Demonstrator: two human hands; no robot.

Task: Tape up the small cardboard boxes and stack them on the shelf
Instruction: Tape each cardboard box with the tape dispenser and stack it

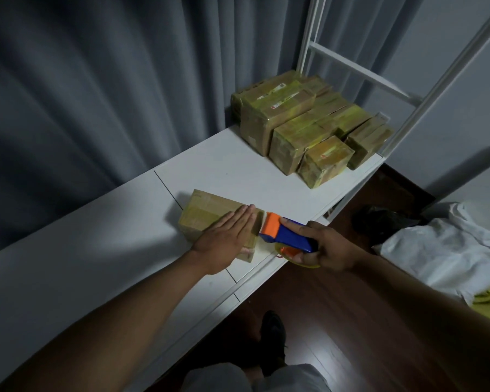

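Note:
A small cardboard box (207, 212) lies on the white table (102, 236) near its front edge. My left hand (224, 239) rests flat on the box's top with straight fingers. My right hand (323, 244) grips a blue and orange tape dispenser (283, 233), whose orange head touches the right end of the box. A roll of yellowish tape shows under the dispenser. Several taped boxes (309, 123) stand stacked at the far right of the white surface, inside the white shelf frame (359, 69).
Grey curtains hang behind the table. On the dark wooden floor to the right lie a white cloth (450, 247) and a black bag (379, 219). My foot (272, 329) is near the table's front edge.

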